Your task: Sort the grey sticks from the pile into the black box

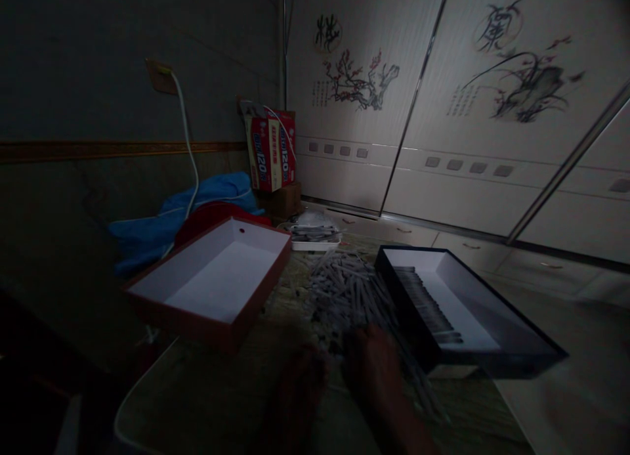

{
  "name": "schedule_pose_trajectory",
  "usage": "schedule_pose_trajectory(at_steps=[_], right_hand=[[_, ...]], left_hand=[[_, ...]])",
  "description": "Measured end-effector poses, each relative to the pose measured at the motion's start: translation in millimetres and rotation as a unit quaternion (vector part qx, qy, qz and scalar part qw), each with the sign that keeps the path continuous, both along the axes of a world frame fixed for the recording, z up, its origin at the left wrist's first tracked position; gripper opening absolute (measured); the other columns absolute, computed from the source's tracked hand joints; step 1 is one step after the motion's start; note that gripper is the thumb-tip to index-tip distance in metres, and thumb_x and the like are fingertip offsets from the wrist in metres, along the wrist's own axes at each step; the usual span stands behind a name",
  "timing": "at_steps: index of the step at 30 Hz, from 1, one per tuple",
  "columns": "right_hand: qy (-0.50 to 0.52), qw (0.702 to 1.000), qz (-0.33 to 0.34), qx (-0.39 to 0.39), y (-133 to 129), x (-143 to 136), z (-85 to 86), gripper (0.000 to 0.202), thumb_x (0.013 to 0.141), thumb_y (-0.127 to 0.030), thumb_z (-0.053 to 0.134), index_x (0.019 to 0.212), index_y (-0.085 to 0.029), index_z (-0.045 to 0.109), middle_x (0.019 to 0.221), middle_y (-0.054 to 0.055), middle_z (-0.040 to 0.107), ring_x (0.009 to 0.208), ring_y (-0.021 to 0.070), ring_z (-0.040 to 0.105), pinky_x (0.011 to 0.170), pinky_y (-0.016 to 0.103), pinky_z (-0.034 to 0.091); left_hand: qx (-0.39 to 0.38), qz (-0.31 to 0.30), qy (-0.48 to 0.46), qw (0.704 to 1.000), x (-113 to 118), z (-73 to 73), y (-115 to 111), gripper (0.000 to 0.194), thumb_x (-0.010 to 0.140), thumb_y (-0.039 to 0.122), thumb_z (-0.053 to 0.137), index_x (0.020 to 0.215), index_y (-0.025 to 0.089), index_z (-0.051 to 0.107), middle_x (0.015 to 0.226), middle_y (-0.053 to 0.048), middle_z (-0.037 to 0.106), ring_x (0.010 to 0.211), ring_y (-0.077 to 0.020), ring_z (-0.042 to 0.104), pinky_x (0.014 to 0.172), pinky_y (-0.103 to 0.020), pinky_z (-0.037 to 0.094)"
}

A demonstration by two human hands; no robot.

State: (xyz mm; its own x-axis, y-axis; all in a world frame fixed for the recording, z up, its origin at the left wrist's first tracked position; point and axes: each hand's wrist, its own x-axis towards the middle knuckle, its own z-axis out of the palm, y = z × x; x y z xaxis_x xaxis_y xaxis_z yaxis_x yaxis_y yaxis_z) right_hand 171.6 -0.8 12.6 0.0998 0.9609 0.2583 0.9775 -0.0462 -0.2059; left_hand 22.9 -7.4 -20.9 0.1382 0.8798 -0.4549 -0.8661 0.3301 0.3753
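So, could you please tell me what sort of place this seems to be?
Probably a dim room in a home: painted cupboard doors stand above drawers, a cable hangs from the wall, and a table bears a pile of thin pieces.

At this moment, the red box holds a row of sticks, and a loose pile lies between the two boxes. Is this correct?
Not quite: the head view shows the row of sticks in the dark box, not the red box. The loose pile does lie between the boxes.
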Motion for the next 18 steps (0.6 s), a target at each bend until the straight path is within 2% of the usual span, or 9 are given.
schedule_pose_trajectory(at_steps=[3,6,9,14,18], right_hand=[[-0.039,0.999,0.007,-0.037,9,-7,0.9,0.016,0.076,-0.014,0.052,0.076,-0.016,0.068,0.081,0.011,0.064,0.078,0.0212,0.057,0.067,0.029,0.033],[-0.041,0.997,0.008,-0.057,16,-10,0.1,0.015,0.073,-0.010,0.054,0.072,-0.014,0.069,0.079,0.013,0.065,0.074,0.0210,0.060,0.064,0.028,0.034],[-0.034,0.998,0.012,-0.060,21,-11,-1.2,0.019,0.074,-0.009,0.052,0.071,-0.016,0.070,0.079,0.013,0.066,0.072,0.0222,0.061,0.060,0.029,0.035],[-0.006,0.998,0.013,-0.060,28,-12,-5.1,0.019,0.073,-0.009,0.052,0.068,-0.012,0.070,0.076,0.017,0.066,0.067,0.0243,0.063,0.057,0.030,0.037],[0.047,0.998,0.028,-0.036,28,-7,-5.4,0.015,0.072,-0.010,0.053,0.068,-0.011,0.068,0.078,0.016,0.065,0.067,0.0216,0.061,0.059,0.029,0.039]], left_hand=[[-0.009,-0.005,0.038,0.999,3,9.4,0,0.017,0.072,0.002,0.055,0.067,0.015,0.065,0.066,-0.002,0.070,0.060,-0.0146,0.066,0.060,-0.027,0.052],[-0.006,-0.014,0.064,0.998,3,13.7,-1,0.017,0.073,0.003,0.055,0.066,0.015,0.064,0.063,-0.002,0.068,0.057,-0.0144,0.065,0.059,-0.027,0.051],[0.022,-0.019,0.062,0.998,3,10.6,-1,0.013,0.074,0.007,0.056,0.067,0.015,0.064,0.066,-0.002,0.068,0.061,-0.0151,0.065,0.062,-0.028,0.051],[0.027,-0.024,0.065,0.997,3,-0.8,1,0.009,0.072,0.008,0.059,0.070,0.015,0.064,0.068,-0.002,0.069,0.063,-0.0147,0.065,0.063,-0.028,0.051],[0.023,-0.015,0.086,0.996,1,-3.3,2,0.008,0.068,0.008,0.063,0.071,0.016,0.064,0.070,-0.002,0.069,0.064,-0.0150,0.065,0.067,-0.029,0.051]])
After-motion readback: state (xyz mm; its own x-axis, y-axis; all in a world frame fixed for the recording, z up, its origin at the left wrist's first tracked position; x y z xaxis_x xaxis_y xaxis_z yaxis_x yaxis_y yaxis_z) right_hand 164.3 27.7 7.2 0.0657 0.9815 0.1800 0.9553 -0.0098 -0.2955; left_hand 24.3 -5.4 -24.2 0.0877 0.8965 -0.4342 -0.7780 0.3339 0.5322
